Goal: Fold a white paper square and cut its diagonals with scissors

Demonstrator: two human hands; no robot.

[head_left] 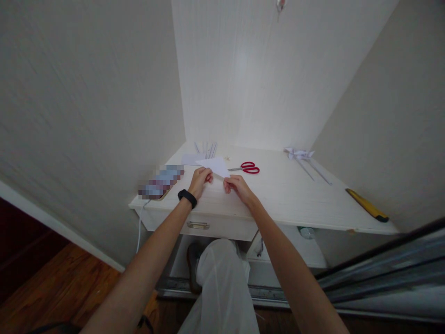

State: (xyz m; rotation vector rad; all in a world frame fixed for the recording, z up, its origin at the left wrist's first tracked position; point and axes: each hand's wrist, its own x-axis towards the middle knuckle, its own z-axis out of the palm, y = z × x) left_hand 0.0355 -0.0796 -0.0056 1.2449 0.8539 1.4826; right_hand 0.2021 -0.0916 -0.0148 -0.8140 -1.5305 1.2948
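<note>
A white sheet of paper point(216, 165), folded to a triangle-like shape, is held up between both hands just over the desk. My left hand point(201, 180), with a black band on its wrist, pinches the near left edge. At the right corner, the fingers of my right hand point(238, 185) are closed on the same paper. Red-handled scissors point(249, 167) lie just beyond my right hand, blades pointing left. Behind the paper are another flat white sheet point(191, 159) and several thin sticks point(210, 150).
White paper pinwheels point(299, 154) on sticks lie at the back right. A yellow and black tool point(367, 205) rests by the right wall. A phone-like device point(162, 182), blurred out, sits at the left with a white cable point(140, 227). Walls enclose the white desk point(278, 199).
</note>
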